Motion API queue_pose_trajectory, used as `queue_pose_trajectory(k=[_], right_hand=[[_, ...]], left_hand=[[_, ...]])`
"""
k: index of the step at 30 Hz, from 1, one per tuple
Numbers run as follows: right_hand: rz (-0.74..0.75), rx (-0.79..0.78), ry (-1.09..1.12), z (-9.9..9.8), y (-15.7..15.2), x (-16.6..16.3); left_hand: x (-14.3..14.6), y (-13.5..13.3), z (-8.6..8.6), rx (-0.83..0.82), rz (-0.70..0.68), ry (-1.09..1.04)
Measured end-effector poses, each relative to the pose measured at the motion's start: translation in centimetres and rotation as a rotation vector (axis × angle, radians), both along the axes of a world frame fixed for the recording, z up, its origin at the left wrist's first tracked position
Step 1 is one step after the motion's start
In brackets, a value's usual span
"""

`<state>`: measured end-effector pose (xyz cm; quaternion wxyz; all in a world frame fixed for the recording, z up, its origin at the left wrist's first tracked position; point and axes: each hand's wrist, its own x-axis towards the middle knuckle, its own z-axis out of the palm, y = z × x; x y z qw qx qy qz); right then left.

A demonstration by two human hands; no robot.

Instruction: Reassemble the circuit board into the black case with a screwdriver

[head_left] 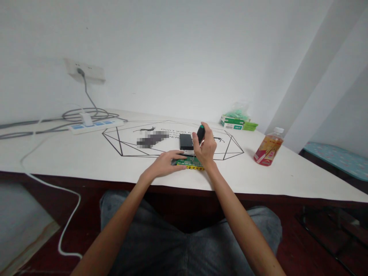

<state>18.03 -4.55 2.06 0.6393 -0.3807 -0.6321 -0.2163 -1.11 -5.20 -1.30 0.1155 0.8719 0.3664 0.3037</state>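
Observation:
A green circuit board [192,163] lies near the front edge of the white table [86,161]. My left hand [166,162] rests flat on the board's left end, fingers stretched out, pressing it down. My right hand [205,147] is closed round a screwdriver with a black and green handle [201,133], held upright with its tip pointing down at the board. A small black box [186,141] sits just behind the board.
A white power strip [94,125] with grey cables lies at the back left, a white cable hanging off the table's front. Green and white boxes [234,122] stand at the back right. A bottle of orange drink [268,147] stands to the right.

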Motion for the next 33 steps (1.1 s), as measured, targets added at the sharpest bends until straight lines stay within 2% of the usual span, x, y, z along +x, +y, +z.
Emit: queue_pose_trajectory(k=[3,8,12,33], right_hand=[[0.045,-0.037,0.014,-0.10,0.00,-0.03],[0.005,-0.037,0.005,-0.17,0.17,0.08],[0.032,-0.046,-0.055,-0.27,0.01,0.19],[0.023,-0.067,-0.056,-0.51,-0.10,0.12]], left_hand=[[0.02,0.00,-0.07,-0.004,0.001,-0.014],[0.05,0.06,-0.14,-0.009,-0.001,-0.014],[0.04,0.11,-0.14,-0.003,0.002,-0.009],[0.13,-0.14,0.09,-0.017,-0.005,-0.019]])
